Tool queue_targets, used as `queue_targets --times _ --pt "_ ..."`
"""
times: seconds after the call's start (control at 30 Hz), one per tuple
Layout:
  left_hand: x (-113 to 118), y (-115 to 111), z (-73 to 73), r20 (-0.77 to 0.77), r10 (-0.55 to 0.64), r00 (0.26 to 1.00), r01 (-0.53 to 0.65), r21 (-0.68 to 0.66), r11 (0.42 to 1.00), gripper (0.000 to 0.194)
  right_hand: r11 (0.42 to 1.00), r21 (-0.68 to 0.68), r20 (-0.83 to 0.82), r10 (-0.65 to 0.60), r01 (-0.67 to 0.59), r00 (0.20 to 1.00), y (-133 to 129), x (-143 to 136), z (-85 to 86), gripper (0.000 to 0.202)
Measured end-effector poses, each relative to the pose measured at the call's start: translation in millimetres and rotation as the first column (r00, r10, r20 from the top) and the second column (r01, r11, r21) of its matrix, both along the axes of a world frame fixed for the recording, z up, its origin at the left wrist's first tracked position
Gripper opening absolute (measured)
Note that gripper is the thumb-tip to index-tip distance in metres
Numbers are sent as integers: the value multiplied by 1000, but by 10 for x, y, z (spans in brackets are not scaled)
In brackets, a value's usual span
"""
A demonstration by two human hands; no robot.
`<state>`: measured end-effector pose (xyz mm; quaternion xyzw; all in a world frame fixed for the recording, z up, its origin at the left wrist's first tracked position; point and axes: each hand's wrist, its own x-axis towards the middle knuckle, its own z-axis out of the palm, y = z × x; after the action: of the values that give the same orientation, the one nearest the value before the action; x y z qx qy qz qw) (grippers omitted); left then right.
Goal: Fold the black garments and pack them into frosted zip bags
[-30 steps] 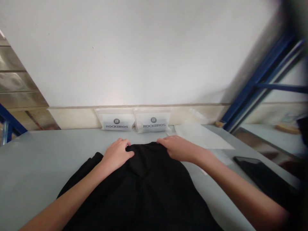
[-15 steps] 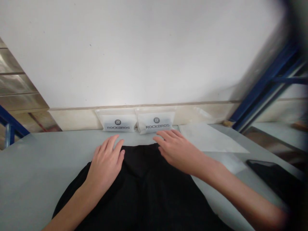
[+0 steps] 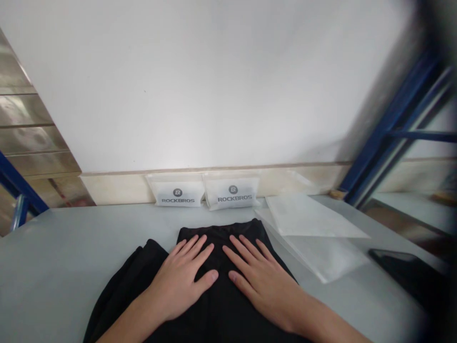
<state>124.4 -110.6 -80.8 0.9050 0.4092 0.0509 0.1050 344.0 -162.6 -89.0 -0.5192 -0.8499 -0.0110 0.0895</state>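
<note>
A black garment [image 3: 210,305] lies spread on the grey table [image 3: 53,257], its far edge toward the wall and a folded part bulging out at the left. My left hand [image 3: 182,281] rests flat on it, fingers apart. To the right of it, my right hand [image 3: 266,281] also lies flat on the cloth with spread fingers. The two thumbs are a short gap apart. Neither hand grips anything. The garment's near end runs out of view at the bottom.
Two white ROCKBROS pouches [image 3: 178,193] [image 3: 233,191] lean against the wall. Translucent plastic bags [image 3: 310,219] lie at the right, near a dark flat object [image 3: 403,271]. Blue metal frames [image 3: 389,128] stand on both sides; boxes [image 3: 32,138] are stacked at the left.
Both hands have moved from the garment's far edge nearer to me and closer together, now flat on the cloth. More of the far edge and the bags at the right shows.
</note>
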Motion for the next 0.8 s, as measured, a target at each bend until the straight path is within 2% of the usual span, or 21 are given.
queue_targets --times 0.1,0.2,0.3,0.4,0.47,0.57,0.73,0.8 --pt "53 44 -10 5 -4 1000 4 14 1000 56 995 96 -47 -10 15 999 26 -34 91 40" --pt "89 59 -21 3 9 1000 -9 19 1000 57 975 222 -55 -10 22 998 186 -83 378 34" --pt "98 57 -18 4 15 1000 -15 8 1000 57 949 303 -14 -86 86 996 600 -81 739 28" --pt "100 57 -1 6 24 1000 -24 -20 1000 56 910 365 8 -214 196 977 1155 -44 958 22" --pt "102 58 14 7 33 999 -32 -41 999 56 883 407 22 -268 236 963 1476 -64 991 24" --pt "100 58 39 19 39 999 -38 -66 997 55 872 453 79 -245 185 966 1778 -208 933 27" --pt "81 51 24 81 50 996 -43 -85 995 52 870 485 143 -183 93 973 1966 -443 803 27" --pt "77 54 -15 171 35 985 -27 -52 998 49 864 495 135 -183 93 974 1988 -442 788 26"
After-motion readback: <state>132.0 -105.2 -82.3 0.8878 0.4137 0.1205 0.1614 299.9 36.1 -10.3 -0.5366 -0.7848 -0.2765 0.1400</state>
